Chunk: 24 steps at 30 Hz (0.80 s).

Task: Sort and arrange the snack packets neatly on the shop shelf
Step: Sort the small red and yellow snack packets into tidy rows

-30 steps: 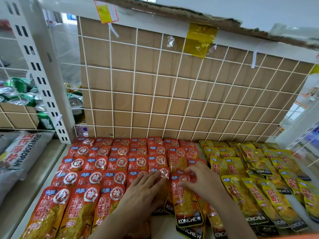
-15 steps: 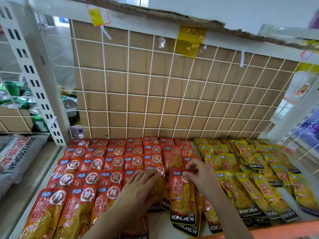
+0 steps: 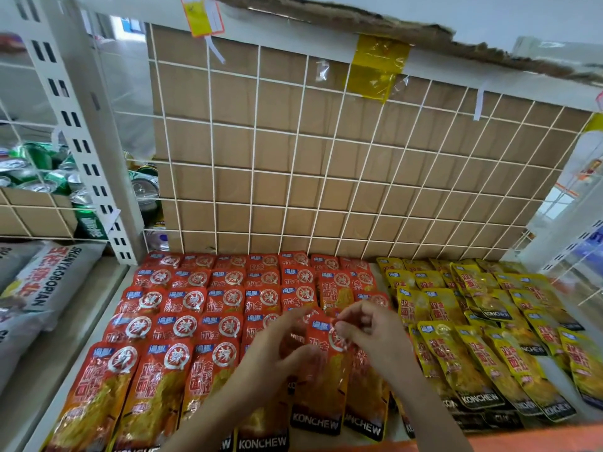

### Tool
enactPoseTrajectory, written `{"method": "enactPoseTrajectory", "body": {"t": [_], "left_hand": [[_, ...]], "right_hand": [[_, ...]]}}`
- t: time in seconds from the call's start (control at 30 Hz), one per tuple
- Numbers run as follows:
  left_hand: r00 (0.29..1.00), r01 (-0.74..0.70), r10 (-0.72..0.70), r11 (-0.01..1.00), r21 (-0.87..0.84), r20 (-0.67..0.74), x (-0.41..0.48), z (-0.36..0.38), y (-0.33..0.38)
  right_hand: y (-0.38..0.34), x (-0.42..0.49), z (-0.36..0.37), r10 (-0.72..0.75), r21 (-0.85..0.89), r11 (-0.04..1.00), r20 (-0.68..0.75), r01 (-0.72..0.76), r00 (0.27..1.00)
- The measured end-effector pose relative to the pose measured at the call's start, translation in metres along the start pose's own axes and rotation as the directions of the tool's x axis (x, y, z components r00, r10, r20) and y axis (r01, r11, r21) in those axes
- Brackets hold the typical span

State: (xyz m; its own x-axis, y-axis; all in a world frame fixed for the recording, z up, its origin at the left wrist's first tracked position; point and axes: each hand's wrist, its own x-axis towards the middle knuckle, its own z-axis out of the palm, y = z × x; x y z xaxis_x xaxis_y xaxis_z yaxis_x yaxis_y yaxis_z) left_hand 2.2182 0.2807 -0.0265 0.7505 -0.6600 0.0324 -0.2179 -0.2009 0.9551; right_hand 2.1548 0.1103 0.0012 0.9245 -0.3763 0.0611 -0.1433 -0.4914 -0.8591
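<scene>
Red snack packets (image 3: 195, 308) lie in overlapping rows on the left part of the white shelf (image 3: 378, 272); yellow snack packets (image 3: 483, 321) fill the right part. My right hand (image 3: 368, 334) pinches the top edge of one red KONCHEW packet (image 3: 323, 383) near the front middle. My left hand (image 3: 274, 350) hovers just left of that packet, fingers spread and relaxed, its fingertips blurred over the packet's top left corner. Whether the left hand touches the packet is unclear.
A white wire grid (image 3: 326, 158) backed by cardboard closes the shelf's rear. A white slotted upright (image 3: 81, 132) stands at the left, with green drink cans (image 3: 36, 171) behind it and large white sacks (image 3: 36, 288) on the neighbouring shelf. An orange front edge (image 3: 522, 435) runs below.
My right hand has lifted the red packet's top edge slightly. My left hand has risen off the packets it was pressing and moved towards that packet.
</scene>
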Motion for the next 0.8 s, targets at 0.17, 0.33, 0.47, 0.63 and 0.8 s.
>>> {"method": "enactPoseTrajectory", "body": {"t": [0.17, 0.33, 0.47, 0.63, 0.8], "left_hand": [[1.0, 0.006, -0.006, 1.0, 0.019, -0.005, -0.003, 0.004, -0.008], [0.998, -0.017, 0.025, 0.988, 0.151, -0.05, -0.008, 0.005, -0.012], [0.987, -0.051, 0.117, 0.876, 0.48, -0.108, -0.005, 0.005, -0.023], [0.979, -0.039, 0.168, 0.704, 0.71, -0.112, -0.001, 0.007, -0.044], [0.952, -0.051, 0.255, 0.682, 0.729, -0.172, -0.012, 0.01, -0.038]], "right_hand": [[0.003, -0.006, 0.009, -0.004, 0.02, 1.0, -0.002, 0.004, 1.0], [0.031, -0.015, 0.009, -0.085, -0.244, 0.968, -0.107, 0.056, 0.991], [0.047, -0.019, 0.012, -0.2, -0.429, 0.888, -0.039, 0.165, 0.979], [0.053, -0.02, 0.011, -0.229, -0.459, 0.864, 0.009, 0.207, 0.973], [0.056, -0.017, 0.01, -0.228, -0.437, 0.872, 0.037, 0.221, 0.973]]}}
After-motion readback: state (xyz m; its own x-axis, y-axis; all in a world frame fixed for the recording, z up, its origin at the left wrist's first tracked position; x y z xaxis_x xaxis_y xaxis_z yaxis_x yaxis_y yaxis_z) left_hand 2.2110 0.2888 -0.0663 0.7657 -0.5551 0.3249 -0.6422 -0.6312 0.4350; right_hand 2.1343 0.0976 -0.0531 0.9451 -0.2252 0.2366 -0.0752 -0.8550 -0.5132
